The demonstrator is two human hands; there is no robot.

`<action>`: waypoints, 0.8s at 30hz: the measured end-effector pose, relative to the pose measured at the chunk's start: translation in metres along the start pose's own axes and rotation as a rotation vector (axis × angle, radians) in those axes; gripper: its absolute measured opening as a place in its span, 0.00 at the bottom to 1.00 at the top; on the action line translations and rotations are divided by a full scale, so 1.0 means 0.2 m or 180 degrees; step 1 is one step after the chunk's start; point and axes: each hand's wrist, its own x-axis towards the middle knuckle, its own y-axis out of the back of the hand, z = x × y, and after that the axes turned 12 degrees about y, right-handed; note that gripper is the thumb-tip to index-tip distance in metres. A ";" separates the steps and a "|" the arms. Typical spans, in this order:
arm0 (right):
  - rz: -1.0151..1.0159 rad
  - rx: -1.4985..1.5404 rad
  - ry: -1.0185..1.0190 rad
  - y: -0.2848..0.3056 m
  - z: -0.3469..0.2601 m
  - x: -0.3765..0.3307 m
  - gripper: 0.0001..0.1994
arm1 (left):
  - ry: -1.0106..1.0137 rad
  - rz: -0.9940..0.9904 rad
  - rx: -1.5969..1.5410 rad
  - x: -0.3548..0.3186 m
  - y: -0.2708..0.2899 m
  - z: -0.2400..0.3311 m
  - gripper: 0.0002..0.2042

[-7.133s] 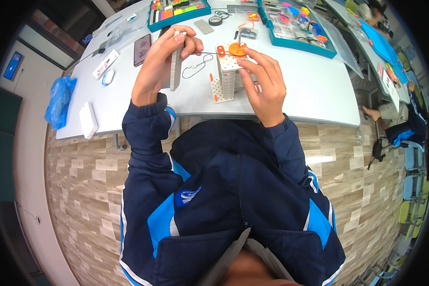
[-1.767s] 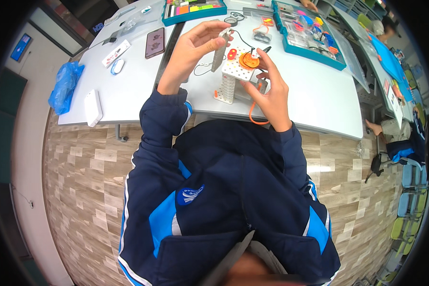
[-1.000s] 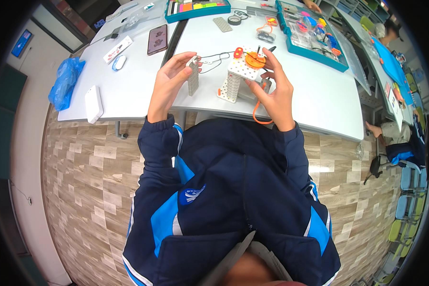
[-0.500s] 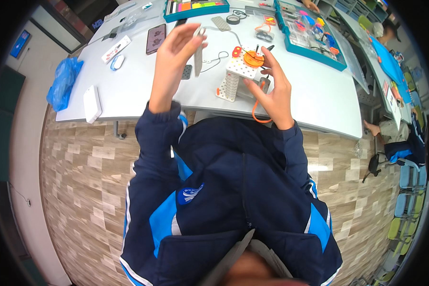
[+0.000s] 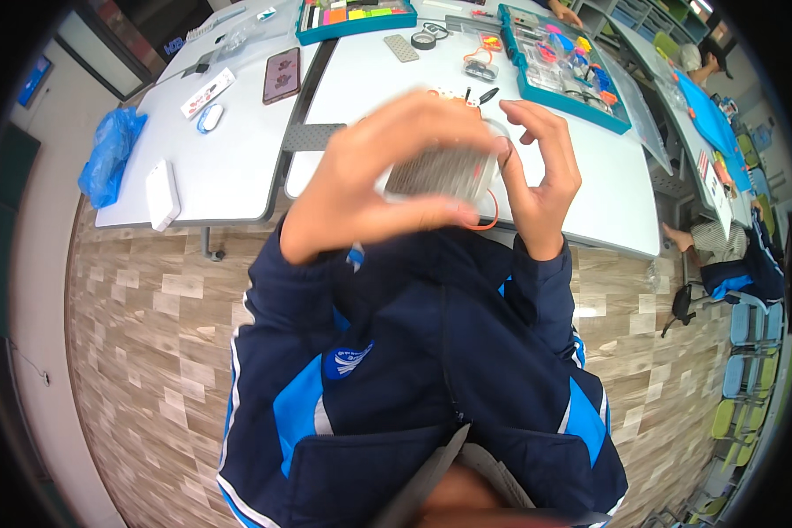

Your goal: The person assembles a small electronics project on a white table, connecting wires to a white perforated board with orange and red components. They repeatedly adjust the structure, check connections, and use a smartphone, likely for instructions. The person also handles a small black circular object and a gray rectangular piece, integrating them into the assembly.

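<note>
Block, ribbed, btwn L fingers

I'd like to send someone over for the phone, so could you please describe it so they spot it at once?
Go to the left table and follow its right edge towards the left teal case. Just short of that case lies the phone. A dark slab showing two small pictures, it stands out from the white strip on its left.

White tables stand on a wood-patterned floor.
</note>
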 end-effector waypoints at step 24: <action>-0.0139 0.0215 -0.0362 -0.10 0.05 0.00 0.22 | 0.2697 0.1151 -0.1115 -0.34 0.12 -0.48 0.19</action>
